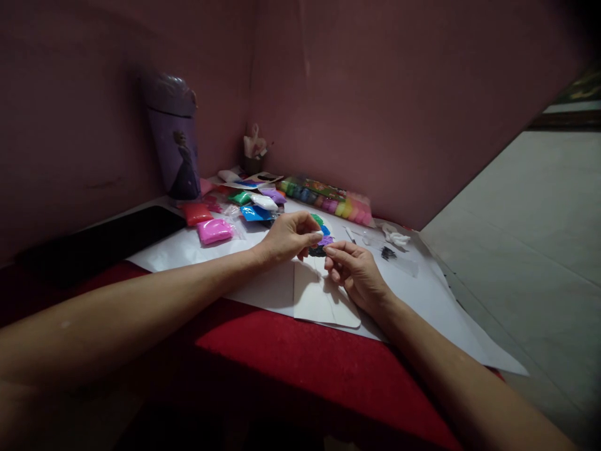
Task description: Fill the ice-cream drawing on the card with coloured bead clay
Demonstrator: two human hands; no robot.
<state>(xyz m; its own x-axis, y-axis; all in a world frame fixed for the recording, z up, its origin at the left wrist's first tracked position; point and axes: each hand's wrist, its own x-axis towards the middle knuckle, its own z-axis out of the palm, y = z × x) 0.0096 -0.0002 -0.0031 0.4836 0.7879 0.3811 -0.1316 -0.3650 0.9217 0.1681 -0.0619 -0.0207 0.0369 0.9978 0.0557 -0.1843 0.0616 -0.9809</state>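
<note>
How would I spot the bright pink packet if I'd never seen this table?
Find the tall purple bin by the wall. In front of it, packets lie on white paper. The pink packet sits just right of the red packet, frontmost of the group and brighter pink than any other.

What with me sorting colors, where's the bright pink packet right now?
In the head view, the bright pink packet lies on the white paper, left of the left hand, just in front of the red packet.

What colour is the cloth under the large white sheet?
The cloth is deep red, seen best in the head view.
</note>
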